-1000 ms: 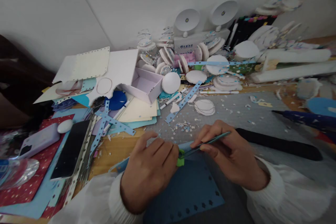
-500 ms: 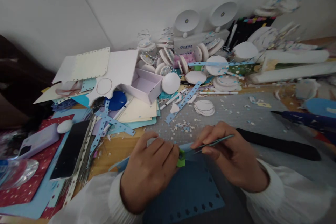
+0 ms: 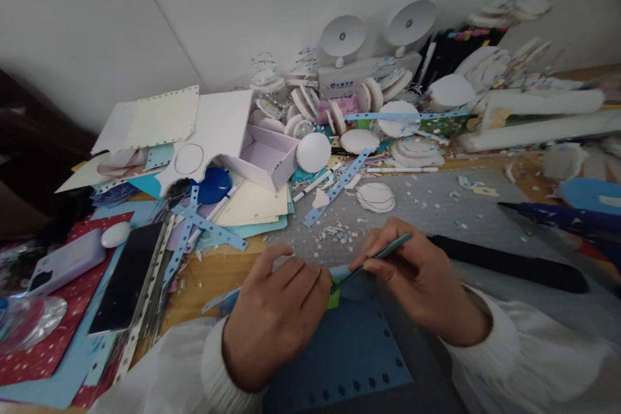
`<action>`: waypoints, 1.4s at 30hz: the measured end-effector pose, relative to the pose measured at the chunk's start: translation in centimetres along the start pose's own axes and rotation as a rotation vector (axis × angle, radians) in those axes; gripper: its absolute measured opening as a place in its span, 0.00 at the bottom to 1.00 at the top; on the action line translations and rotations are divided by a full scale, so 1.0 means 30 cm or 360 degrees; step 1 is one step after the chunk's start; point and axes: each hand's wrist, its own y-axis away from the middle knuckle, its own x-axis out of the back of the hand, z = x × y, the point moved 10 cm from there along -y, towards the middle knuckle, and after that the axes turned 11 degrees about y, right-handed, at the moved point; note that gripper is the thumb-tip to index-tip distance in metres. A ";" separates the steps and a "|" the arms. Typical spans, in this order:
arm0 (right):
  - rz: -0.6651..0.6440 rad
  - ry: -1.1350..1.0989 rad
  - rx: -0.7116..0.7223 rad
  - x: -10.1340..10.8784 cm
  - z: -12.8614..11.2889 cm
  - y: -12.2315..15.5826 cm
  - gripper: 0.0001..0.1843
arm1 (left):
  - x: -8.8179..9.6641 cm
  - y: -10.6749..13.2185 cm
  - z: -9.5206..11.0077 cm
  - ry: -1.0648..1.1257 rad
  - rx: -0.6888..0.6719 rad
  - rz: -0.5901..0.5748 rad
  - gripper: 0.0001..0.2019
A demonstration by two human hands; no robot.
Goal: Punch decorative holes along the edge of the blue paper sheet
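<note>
My left hand (image 3: 279,314) is closed around a small bright green paper punch (image 3: 334,299), most of it hidden under my fingers. In my right hand (image 3: 420,281) I pinch slim teal tweezers (image 3: 388,251), whose tips reach down to the punch. Below both hands lies a dark blue sheet of paper (image 3: 334,356) with a row of small shaped holes along its lower and right edges. Its upper edge runs under the punch, partly covered by my hands.
A grey cutting mat (image 3: 417,200) strewn with paper bits lies beyond. White discs (image 3: 314,152), a lilac box (image 3: 266,152) and punched blue strips (image 3: 339,184) crowd behind. A black phone (image 3: 129,278) lies left; a black strap-like object (image 3: 514,265) and a dark blue tool (image 3: 557,217) lie right.
The tweezers have swung to a steeper angle, and their tips have moved left onto the green punch. My left hand stays in nearly the same place.
</note>
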 end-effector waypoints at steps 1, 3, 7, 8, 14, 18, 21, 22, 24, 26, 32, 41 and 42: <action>0.0025 -0.0038 -0.0007 0.004 0.000 0.000 0.04 | 0.000 -0.001 -0.001 0.0007 0.0004 0.0004 0.07; 0.0064 -0.0129 -0.0024 0.012 0.003 -0.002 0.04 | -0.004 -0.002 -0.003 0.0017 0.0005 -0.0001 0.07; 0.0181 -0.0227 -0.0011 0.045 0.013 -0.007 0.03 | -0.014 0.003 -0.012 0.0046 0.0023 -0.0032 0.07; 0.0245 -0.0209 -0.0005 0.061 0.019 -0.007 0.03 | -0.014 0.005 -0.016 0.0076 0.0038 -0.0040 0.07; 0.0097 0.0302 -0.0189 0.022 0.093 -0.010 0.02 | -0.047 0.025 -0.043 0.0529 0.0146 -0.0349 0.10; -0.0046 0.0191 -0.0220 -0.024 0.105 -0.003 0.01 | -0.101 0.046 -0.065 0.0702 0.0229 -0.0558 0.13; 0.0052 -0.0026 -0.0220 -0.011 0.103 -0.005 0.02 | -0.125 0.056 -0.096 0.0714 0.0307 -0.0540 0.14; 0.0074 -0.0087 -0.0230 -0.008 0.106 -0.007 0.03 | -0.128 0.057 -0.103 0.0719 0.0306 -0.0507 0.14; 0.0088 -0.0173 -0.0270 -0.007 0.115 -0.010 0.04 | -0.133 0.060 -0.108 0.0745 0.0262 -0.0452 0.14; 0.0079 -0.0227 -0.0314 -0.011 0.123 -0.012 0.05 | -0.142 0.065 -0.107 0.0781 0.0204 -0.0430 0.14; 0.0083 -0.0361 -0.0353 -0.009 0.120 -0.019 0.07 | -0.153 0.074 -0.128 0.0817 0.0231 -0.0366 0.15; 0.0269 -0.0138 -0.0412 0.044 0.146 -0.020 0.08 | -0.150 0.075 -0.132 0.0805 0.0338 -0.0425 0.16; 0.0259 -0.0088 -0.0442 0.043 0.156 -0.020 0.09 | -0.147 0.077 -0.131 0.0785 0.0346 -0.0429 0.16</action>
